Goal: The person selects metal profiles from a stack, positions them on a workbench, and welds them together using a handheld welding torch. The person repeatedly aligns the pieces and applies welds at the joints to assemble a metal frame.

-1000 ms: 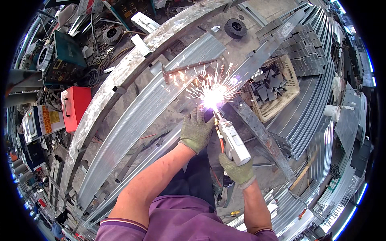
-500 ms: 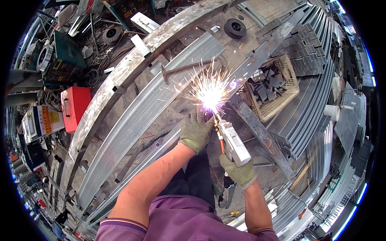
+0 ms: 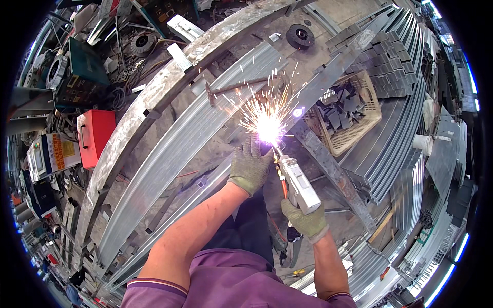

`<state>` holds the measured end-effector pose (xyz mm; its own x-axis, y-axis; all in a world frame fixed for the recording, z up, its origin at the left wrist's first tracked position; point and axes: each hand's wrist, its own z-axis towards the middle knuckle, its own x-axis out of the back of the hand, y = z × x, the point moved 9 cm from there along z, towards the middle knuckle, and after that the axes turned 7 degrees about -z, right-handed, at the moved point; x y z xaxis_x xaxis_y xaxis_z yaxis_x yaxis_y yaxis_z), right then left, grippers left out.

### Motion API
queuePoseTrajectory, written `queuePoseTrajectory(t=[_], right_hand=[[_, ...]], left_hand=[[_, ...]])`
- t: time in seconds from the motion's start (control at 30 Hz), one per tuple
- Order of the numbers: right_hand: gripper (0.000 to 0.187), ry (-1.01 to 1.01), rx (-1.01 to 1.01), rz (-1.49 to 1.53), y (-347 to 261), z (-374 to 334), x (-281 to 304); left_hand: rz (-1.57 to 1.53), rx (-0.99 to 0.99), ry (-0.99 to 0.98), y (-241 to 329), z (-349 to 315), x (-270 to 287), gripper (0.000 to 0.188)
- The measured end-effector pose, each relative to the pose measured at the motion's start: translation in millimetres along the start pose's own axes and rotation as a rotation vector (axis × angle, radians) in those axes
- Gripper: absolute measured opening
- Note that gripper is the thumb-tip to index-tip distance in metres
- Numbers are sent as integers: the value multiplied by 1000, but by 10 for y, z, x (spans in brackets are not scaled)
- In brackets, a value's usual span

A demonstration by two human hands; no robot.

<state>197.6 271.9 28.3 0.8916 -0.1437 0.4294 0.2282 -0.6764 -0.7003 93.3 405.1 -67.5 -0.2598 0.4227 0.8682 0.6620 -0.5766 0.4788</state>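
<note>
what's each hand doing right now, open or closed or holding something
Left hand: by the bright glare; open or closed cannot be told.
Right hand: closed, holding the grey handheld torch.

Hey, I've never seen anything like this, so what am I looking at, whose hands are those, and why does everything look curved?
No robot here, just a person. A fisheye camera on their head looks down, bending straight edges. The gloved right hand grips a torch, with sparks at its tip. The left hand, gloved too, is close to the sparks; whether it holds anything, I can't tell. Ahead, a hammer lies across a metal beam; to the right sits a crate of dark scraps.
</note>
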Motion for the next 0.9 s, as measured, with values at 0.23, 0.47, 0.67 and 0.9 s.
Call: queuePoseTrajectory(t=[0.23,0.47,0.67,0.9], right_hand=[[13,6,27,-81,-37,-8,27],[20,53,114,-162,-12,-14,58],[24,8,112,-200,-14,-8,61],[24,73,58,-131,-34,-189,244]], left_hand=[[24,-27,42,11,-4,30,45],[48,-22,20,15,5,28,44],[35,-8,32,2,-3,15,44],[7,-31,90,-11,-14,-1,58]])
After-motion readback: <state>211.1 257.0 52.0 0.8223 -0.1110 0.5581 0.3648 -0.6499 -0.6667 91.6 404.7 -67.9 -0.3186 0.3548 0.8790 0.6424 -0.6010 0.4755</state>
